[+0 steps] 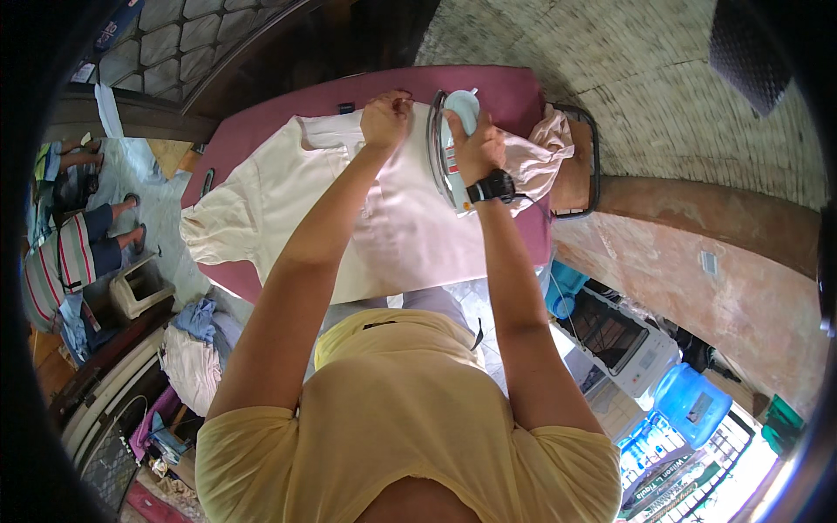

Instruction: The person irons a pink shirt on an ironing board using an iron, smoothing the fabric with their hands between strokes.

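A cream short-sleeved shirt (279, 192) lies spread over a maroon padded ironing board (497, 80). My right hand (478, 150) is wrapped round the handle of a clothes iron (463, 106) with a pale blue top. The iron rests on the right part of the shirt, its metal edge along the left side. To its left, my left hand (385, 120) is closed with fingers curled at the shirt's far edge, seemingly pinching the cloth. The fingertips are partly hidden. One sleeve spreads to the left; bunched cloth lies at the board's right end.
A black metal frame (595, 166) edges the board's right end, near a wall (724, 235). A white appliance (641, 362) and a blue water jug (693, 405) stand lower right. Piled clothes (192, 366) lie lower left. A person in striped clothing (65, 261) is at far left.
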A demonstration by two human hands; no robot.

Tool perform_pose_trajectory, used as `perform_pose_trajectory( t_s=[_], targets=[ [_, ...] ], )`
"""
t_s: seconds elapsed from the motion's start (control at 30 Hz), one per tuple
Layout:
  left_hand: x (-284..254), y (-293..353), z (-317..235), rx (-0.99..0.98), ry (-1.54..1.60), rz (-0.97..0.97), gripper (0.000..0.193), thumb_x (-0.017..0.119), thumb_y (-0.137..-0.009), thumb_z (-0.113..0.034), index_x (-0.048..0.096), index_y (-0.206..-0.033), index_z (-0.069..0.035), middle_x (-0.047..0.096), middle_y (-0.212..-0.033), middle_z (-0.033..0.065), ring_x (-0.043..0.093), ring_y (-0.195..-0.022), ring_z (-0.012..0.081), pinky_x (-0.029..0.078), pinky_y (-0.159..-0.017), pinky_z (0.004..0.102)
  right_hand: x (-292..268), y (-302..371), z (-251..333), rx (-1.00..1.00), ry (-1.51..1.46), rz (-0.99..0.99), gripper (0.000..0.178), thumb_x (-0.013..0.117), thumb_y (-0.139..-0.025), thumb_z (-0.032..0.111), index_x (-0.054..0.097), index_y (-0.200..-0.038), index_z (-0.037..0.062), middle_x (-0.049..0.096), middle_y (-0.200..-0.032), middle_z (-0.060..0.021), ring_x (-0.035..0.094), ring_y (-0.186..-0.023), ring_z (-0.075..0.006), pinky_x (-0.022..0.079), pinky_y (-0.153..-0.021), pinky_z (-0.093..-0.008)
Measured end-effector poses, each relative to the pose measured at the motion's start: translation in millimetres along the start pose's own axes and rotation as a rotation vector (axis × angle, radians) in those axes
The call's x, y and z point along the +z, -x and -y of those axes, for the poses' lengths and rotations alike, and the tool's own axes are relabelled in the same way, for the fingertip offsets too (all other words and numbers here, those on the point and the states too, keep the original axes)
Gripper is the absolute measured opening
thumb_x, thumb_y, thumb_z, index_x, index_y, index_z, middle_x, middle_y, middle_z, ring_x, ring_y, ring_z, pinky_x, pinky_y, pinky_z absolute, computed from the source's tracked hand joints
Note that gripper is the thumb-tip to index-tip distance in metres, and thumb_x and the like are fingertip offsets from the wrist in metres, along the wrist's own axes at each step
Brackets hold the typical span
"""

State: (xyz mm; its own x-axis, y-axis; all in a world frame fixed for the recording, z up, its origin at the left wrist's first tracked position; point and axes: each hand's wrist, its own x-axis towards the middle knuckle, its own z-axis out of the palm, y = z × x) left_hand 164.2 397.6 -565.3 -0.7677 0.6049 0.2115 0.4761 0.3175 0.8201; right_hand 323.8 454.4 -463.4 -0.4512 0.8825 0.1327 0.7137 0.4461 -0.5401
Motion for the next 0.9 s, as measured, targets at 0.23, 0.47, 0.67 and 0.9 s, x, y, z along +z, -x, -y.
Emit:
perform_pose_trajectory(
  t_s=[0.23, 0.47, 0.67, 0.9],
  targets=[
    [-3.8, -0.3, 5.3, -0.063, 0.002, -0.004, 0.015, 0.066, -0.075, -0.012, 0.074, -0.088, -0.015, 0.067, -0.087, 0.0088, 0.066, -0.075, 0.0271, 0.053, -0.069, 0.0387, 16.3, 4.0, 5.5, 0.048, 0.006, 0.056, 0.059, 0.054, -0.089, 0.058, 0.052, -0.105, 0.0012, 0.066, -0.079, -0.0279, 0.064, -0.075, -0.0468, 0.051, -0.065, -0.0553],
    [-8.9, -13.4, 15.1, -0.014, -0.104, 0.013, 0.008, 0.07, -0.075, -0.016, 0.073, -0.083, -0.016, 0.068, -0.089, 0.0079, 0.068, -0.082, 0.0278, 0.054, -0.073, 0.0391, 27.5, -9.1, 7.2, 0.007, 0.036, 0.043, 0.061, 0.053, -0.089, 0.059, 0.051, -0.107, 0.0006, 0.066, -0.079, -0.0269, 0.064, -0.075, -0.0467, 0.052, -0.065, -0.0546],
    [-25.7, -34.4, 3.4, -0.049, -0.181, 0.22, 0.009, 0.075, -0.074, -0.022, 0.074, -0.082, -0.017, 0.071, -0.08, 0.006, 0.069, -0.083, 0.026, 0.054, -0.075, 0.0381, 36.2, -19.0, 10.2, -0.017, 0.089, 0.049, 0.065, 0.053, -0.088, 0.061, 0.051, -0.11, -0.0006, 0.066, -0.082, -0.0281, 0.065, -0.077, -0.0469, 0.052, -0.068, -0.0535],
    [-28.9, -56.8, 28.0, -0.013, -0.148, 0.409, 0.019, 0.08, -0.071, -0.023, 0.073, -0.084, -0.01, 0.072, -0.078, 0.0056, 0.069, -0.072, 0.0173, 0.054, -0.07, 0.031, 33.8, -23.0, 26.9, 0.08, 0.073, 0.108, 0.069, 0.054, -0.086, 0.063, 0.053, -0.108, -0.002, 0.066, -0.082, -0.0293, 0.066, -0.077, -0.0468, 0.053, -0.07, -0.0521]
  ],
)
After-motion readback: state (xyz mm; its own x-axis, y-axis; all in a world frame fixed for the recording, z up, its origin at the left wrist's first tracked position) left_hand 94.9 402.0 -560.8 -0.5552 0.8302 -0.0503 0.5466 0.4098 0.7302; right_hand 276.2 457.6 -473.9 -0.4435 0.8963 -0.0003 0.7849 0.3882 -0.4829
